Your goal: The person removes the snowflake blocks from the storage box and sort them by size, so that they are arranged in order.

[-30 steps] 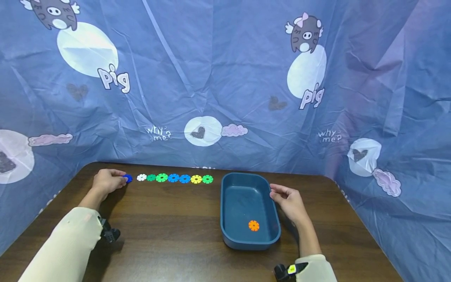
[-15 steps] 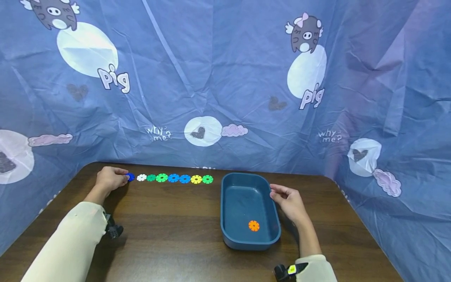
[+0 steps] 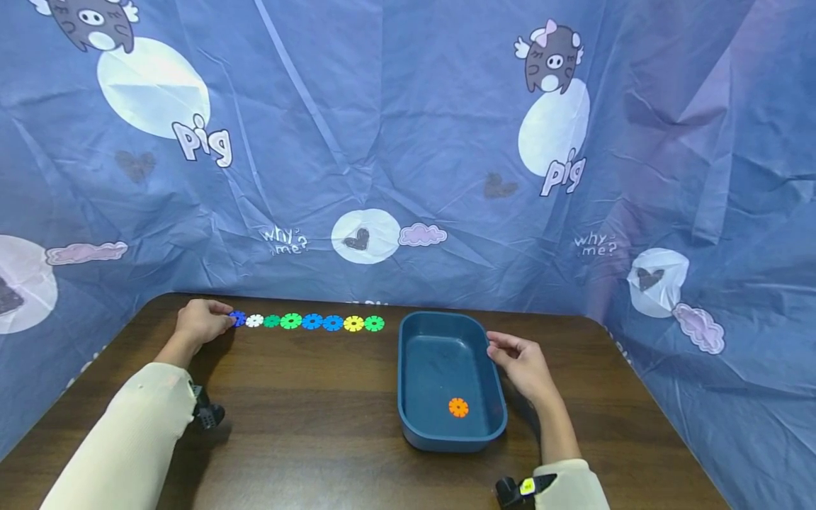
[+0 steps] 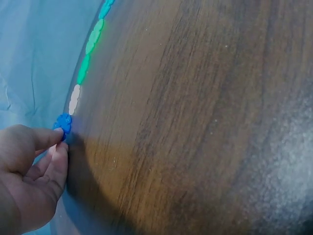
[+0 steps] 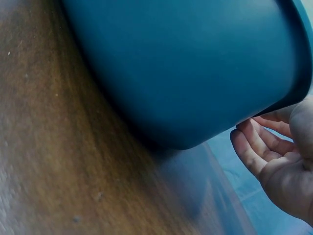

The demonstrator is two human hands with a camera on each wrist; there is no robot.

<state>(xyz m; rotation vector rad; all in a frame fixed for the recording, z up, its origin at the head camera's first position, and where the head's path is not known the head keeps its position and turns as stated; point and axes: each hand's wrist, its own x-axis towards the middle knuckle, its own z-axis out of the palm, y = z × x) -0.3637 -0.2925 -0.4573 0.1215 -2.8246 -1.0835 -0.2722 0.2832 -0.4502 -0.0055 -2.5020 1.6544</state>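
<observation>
My left hand (image 3: 202,323) pinches a dark blue snowflake disc (image 3: 239,319) between thumb and fingertips, at the left end of a row along the table's back. In the left wrist view the blue disc (image 4: 63,123) is tilted, its edge right at the white disc (image 4: 74,99). From the white one the row runs right through green and lighter blue discs to a yellow disc (image 3: 353,324) and a bright green disc (image 3: 374,324). The right hand (image 3: 524,365) touches the right rim of a teal plastic bin (image 3: 408,425), fingers loosely bent. Inside the bin lies an orange disc (image 3: 458,407).
Brown wood-grain table (image 3: 306,418) stretches in front of the row and left of the bin. Behind it hangs a blue cloth (image 3: 408,163) with pig prints, right at the table's back edge. Each wrist wears a small black camera (image 3: 209,414).
The left hand has slid the dark blue disc right, closing the gap to the white disc. The right hand, the bin and the other discs hold their places.
</observation>
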